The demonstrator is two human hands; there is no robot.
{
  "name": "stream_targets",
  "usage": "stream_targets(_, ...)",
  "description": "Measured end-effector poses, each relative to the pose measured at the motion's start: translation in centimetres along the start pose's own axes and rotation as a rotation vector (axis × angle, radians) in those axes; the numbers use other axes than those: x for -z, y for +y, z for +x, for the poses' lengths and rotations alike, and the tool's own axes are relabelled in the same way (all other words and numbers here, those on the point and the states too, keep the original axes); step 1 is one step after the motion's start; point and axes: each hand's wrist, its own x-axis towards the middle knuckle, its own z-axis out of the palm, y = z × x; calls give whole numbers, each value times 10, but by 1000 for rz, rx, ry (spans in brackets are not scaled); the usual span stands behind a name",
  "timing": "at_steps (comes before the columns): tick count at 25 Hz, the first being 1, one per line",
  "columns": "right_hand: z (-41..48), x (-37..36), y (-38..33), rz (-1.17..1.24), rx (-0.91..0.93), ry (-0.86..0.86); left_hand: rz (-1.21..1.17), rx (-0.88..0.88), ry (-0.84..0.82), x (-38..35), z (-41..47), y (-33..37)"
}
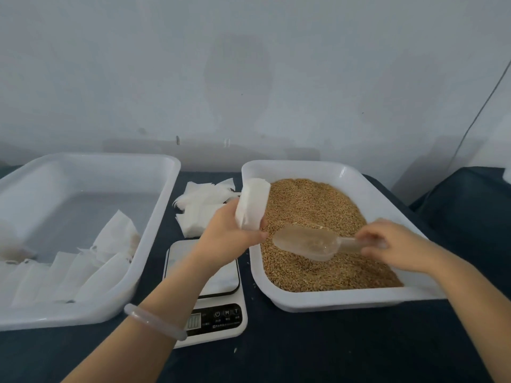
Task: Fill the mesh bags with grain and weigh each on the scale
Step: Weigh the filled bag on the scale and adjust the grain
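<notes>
My left hand grips a white mesh bag, held up with its mouth tilted toward the grain tray. My right hand holds the handle of a clear plastic scoop, which hovers low over the brown grain; the scoop looks nearly empty. The grain fills a white tray on the right. A white digital scale stands between the two trays, under my left forearm, with nothing on its platform.
A large white tray on the left holds several filled mesh bags. A loose pile of flat bags lies behind the scale. Dark cloth covers the table; a pale wall rises close behind.
</notes>
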Motion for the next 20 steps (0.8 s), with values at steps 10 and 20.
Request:
stream_targets(10,-4,5,-25,-182,181,230,302,0,89,-22,16,8)
stream_targets(20,-46,47,28,226,-78,230,351,-46,37,-41,23,8)
